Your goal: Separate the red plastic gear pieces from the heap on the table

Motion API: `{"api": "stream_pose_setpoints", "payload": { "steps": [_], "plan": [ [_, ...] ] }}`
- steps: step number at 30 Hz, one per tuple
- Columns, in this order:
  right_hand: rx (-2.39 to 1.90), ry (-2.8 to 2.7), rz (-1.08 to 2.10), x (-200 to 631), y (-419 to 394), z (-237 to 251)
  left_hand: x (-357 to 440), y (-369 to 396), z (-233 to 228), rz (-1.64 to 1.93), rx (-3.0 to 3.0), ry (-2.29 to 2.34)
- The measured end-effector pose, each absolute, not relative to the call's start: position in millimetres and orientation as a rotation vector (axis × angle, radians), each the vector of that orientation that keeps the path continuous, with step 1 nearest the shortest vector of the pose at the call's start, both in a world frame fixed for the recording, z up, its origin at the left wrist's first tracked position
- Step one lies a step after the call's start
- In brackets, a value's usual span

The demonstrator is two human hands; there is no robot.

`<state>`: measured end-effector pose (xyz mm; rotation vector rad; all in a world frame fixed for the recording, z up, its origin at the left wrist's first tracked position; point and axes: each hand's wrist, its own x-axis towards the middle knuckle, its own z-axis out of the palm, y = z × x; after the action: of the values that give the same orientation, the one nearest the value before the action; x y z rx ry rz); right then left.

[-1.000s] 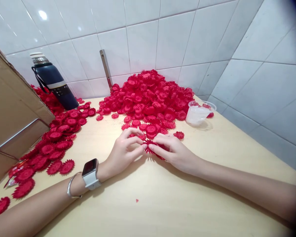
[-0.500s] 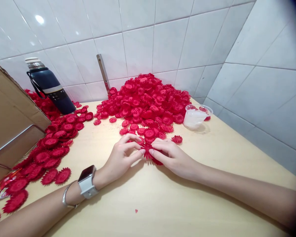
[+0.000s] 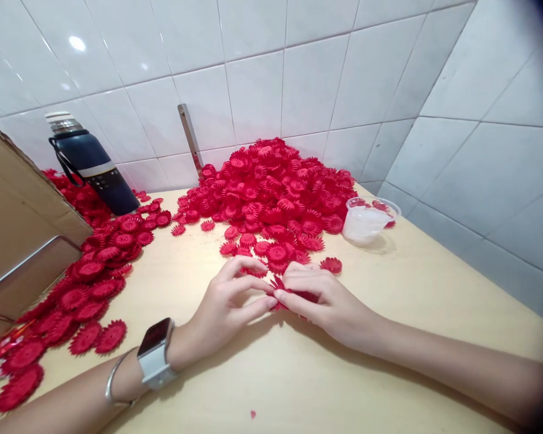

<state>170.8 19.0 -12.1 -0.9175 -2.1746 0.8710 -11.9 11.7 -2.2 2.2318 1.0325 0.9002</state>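
Note:
Between my two hands, low over the pale tabletop, is a red fringed flower piece point(image 3: 278, 299) with pointed petals. My left hand point(image 3: 238, 295), with a watch and a bangle at its wrist, pinches its left side between thumb and fingertips. Thumb and curled fingers of my right hand point(image 3: 328, 298) close on the other side, hiding part of the piece. More red shows under the right fingers; I cannot tell if it is a second piece. Just beyond the fingers rises a large pile of similar red flower pieces point(image 3: 271, 187).
Toward the back right stands a clear plastic cup point(image 3: 366, 226) with something white inside. More red pieces point(image 3: 90, 271) spread along the left, beside a cardboard box point(image 3: 22, 211) and a dark blue bottle point(image 3: 102, 172). A metal strip point(image 3: 190, 138) leans on the tiled wall point(image 3: 253, 90).
The red piece between my fingers has turned and is now more covered by them. Both hands sit slightly lower in view and closer together; the camera view has shifted a little.

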Motion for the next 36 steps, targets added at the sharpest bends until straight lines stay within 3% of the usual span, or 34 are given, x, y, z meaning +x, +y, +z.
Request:
{"api": "stream_pose_setpoints", "payload": {
  "steps": [13,21,36],
  "plan": [
    [-0.852,-2.204,1.027,169.7,16.4,-8.6,-12.6,8.5,-0.2,0.852,2.282,0.938],
    [-0.914,-2.203,0.958,170.3,15.0,-9.5,-10.5,10.0,2.5,0.881,2.158,1.086],
    [-1.197,-1.521,1.036,170.4,18.0,-16.3,-12.0,16.3,-2.1,1.011,2.044,1.216]
  ]
}}
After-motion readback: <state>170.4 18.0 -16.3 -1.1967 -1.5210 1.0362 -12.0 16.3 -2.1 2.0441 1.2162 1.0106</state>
